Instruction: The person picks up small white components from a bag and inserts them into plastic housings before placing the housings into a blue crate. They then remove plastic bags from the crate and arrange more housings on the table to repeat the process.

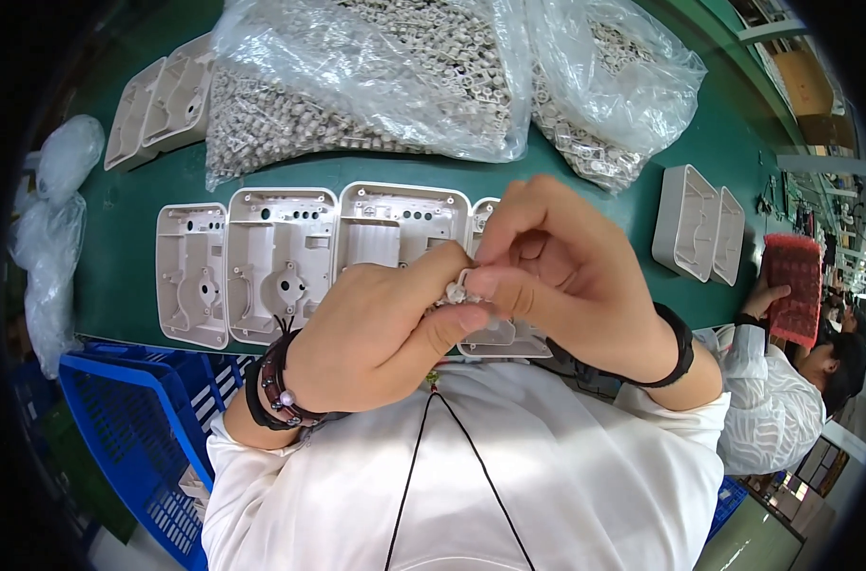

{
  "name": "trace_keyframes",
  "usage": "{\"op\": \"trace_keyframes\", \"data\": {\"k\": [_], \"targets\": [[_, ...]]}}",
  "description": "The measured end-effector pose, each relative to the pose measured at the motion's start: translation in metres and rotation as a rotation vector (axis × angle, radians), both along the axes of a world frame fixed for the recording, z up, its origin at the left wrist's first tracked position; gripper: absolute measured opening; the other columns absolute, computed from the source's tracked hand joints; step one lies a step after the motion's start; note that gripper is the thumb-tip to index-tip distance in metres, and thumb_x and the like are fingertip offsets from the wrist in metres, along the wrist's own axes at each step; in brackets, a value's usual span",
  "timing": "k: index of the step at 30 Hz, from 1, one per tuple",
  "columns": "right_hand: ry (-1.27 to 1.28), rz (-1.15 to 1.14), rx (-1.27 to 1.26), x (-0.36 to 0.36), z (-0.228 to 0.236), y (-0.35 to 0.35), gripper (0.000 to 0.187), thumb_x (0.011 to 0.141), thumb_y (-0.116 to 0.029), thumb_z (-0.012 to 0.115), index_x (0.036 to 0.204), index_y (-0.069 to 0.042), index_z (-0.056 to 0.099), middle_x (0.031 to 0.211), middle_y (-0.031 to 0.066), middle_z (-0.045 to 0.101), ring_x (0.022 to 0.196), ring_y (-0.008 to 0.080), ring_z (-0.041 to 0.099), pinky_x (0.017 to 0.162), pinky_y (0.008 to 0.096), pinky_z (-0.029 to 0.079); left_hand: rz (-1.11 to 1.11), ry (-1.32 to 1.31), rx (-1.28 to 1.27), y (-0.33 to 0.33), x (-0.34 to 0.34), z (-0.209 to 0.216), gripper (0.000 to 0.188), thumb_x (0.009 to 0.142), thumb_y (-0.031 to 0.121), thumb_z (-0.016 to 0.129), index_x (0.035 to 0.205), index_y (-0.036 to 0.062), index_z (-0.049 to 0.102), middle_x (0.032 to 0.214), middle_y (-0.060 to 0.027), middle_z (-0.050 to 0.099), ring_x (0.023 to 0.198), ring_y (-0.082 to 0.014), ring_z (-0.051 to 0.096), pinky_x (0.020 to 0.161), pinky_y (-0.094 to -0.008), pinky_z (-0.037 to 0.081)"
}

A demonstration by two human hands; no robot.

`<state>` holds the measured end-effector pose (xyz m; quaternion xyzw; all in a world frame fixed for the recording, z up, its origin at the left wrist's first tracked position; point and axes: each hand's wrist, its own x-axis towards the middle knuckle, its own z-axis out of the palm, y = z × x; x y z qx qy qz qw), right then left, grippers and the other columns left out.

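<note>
Close in front of my chest, both hands meet over small white plastic parts. My left hand pinches some of them between thumb and bent fingers. My right hand has thumb and forefinger closed on a small looped white piece at the same spot; its other fingers curl inward. The exact shape of the parts is partly hidden by my fingertips. Beyond and below my hands, a row of white plastic housings lies open side up on the green table. My hands and wrists cover some of them.
Clear plastic bags full of small white parts, a big one and a smaller one, lie at the back. More housings stand at far left and right. A blue crate sits lower left. Another person holds a red bundle.
</note>
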<state>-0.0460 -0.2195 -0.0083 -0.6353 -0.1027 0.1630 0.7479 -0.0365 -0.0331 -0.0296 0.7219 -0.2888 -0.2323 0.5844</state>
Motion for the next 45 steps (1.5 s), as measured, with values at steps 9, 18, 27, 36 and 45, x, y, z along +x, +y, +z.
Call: {"op": "trace_keyframes", "data": {"k": [9, 18, 27, 36, 45], "targets": [[-0.613, 0.045, -0.514, -0.015, -0.009, -0.019, 0.018, 0.069, 0.001, 0.068, 0.086, 0.0, 0.062, 0.08, 0.0077, 0.057, 0.068, 0.0185, 0.056, 0.062, 0.0233, 0.046, -0.096, -0.367, 0.112, -0.003, 0.003, -0.01, 0.018, 0.078, 0.021, 0.062, 0.075, 0.0076, 0.052, 0.055, -0.007, 0.05, 0.05, -0.0271, 0.053, 0.044, -0.0339, 0.038], [-0.787, 0.076, -0.821, -0.013, 0.007, -0.043, 0.016, 0.064, -0.007, 0.072, 0.077, -0.005, 0.063, 0.076, 0.0051, 0.059, 0.068, 0.0194, 0.056, 0.067, 0.032, 0.043, -0.172, -0.273, 0.079, -0.003, 0.002, -0.002, 0.015, 0.084, 0.017, 0.056, 0.08, 0.0037, 0.051, 0.061, -0.006, 0.05, 0.051, -0.0209, 0.049, 0.049, -0.028, 0.036], [-0.86, 0.02, -1.327, 0.01, -0.04, -0.056, 0.016, 0.058, -0.01, 0.071, 0.07, -0.009, 0.06, 0.099, 0.0027, 0.052, 0.092, 0.0213, 0.047, 0.077, 0.0325, 0.039, 0.254, -0.005, -0.174, 0.02, -0.002, -0.015, 0.012, 0.085, 0.003, 0.046, 0.096, -0.0017, 0.047, 0.077, -0.0092, 0.052, 0.062, -0.0142, 0.049, 0.055, -0.0233, 0.037], [-0.896, 0.133, -1.399, 0.013, -0.044, -0.05, 0.011, 0.06, -0.009, 0.067, 0.068, -0.01, 0.06, 0.106, 0.0001, 0.051, 0.097, 0.0204, 0.046, 0.081, 0.0318, 0.036, 0.26, -0.025, -0.027, 0.021, -0.007, -0.007, 0.019, 0.086, 0.001, 0.05, 0.102, -0.0025, 0.042, 0.081, -0.0084, 0.053, 0.07, -0.012, 0.051, 0.065, -0.022, 0.04], [-0.912, 0.188, -1.344, 0.016, -0.033, -0.059, 0.014, 0.063, -0.005, 0.066, 0.076, -0.009, 0.063, 0.108, 0.0017, 0.051, 0.1, 0.0218, 0.046, 0.082, 0.0331, 0.036, 0.332, 0.084, -0.339, 0.024, -0.017, 0.016, 0.016, 0.087, 0.005, 0.053, 0.094, -0.0004, 0.04, 0.081, -0.0085, 0.054, 0.069, -0.0111, 0.053, 0.066, -0.0214, 0.042]]}}
